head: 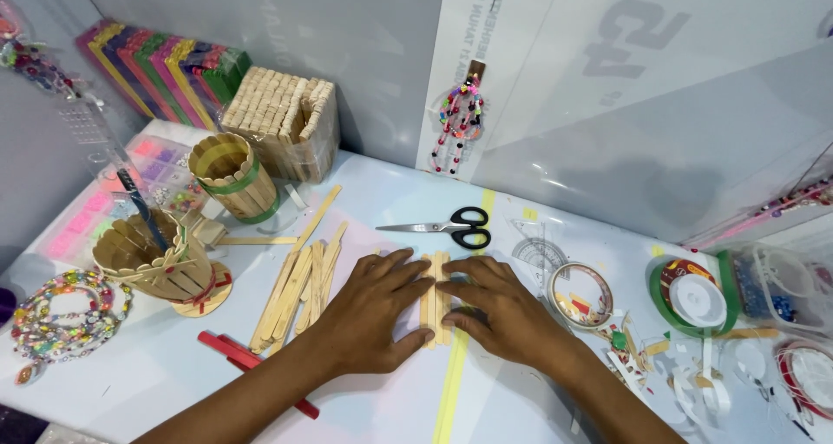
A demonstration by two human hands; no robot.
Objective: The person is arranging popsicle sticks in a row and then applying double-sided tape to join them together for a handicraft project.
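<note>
My left hand [373, 309] and my right hand [508, 309] lie flat on the white table, fingertips meeting over a small row of wooden craft sticks [434, 301] laid side by side. The sticks sit on a strip of yellow tape [451, 383] that runs down the table. Both hands press on the row from either side with fingers spread. A loose pile of more wooden sticks [299, 288] lies just left of my left hand.
Black-handled scissors [451, 227] lie behind the hands. Two stick-built cups [234, 177] [160, 266], a wrapped stick bundle [282, 123], a red marker [252, 357], bead strands [61, 314], tape rolls [581, 295] [694, 298] and bead boxes [777, 288] surround the work spot.
</note>
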